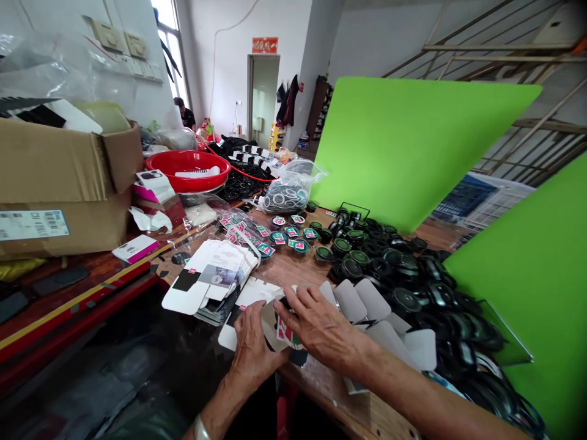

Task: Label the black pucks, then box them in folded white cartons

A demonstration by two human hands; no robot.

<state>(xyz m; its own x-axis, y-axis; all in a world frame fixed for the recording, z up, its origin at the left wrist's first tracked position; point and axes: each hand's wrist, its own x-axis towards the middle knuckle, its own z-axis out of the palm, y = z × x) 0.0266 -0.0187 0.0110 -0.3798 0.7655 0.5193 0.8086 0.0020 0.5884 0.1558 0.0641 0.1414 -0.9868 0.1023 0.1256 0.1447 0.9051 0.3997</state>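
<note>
Carton of white card (287,336), printed in red and green, sits between the hands, partly hidden by them. The left hand (254,349) is curled around its near side, and the right hand (316,321) lies over its top, fingers bent and gripping it; neither hand is wide open. Both hands are low over the near edge of the worktop (298,267).

Left of the carton, a stack of flat printed cartons (215,275) lies beside a scatter of small red-and-green labels (245,232). Beyond the carton, a group of round black containers with green tops (342,246) stands, some with labels on them. To its right, a large heap of black round lids (413,299) covers the worktop, with white card flaps (367,299) standing just beside the right hand. Farther left of the carton are a red basin (188,168) and a large cardboard box (59,165).
</note>
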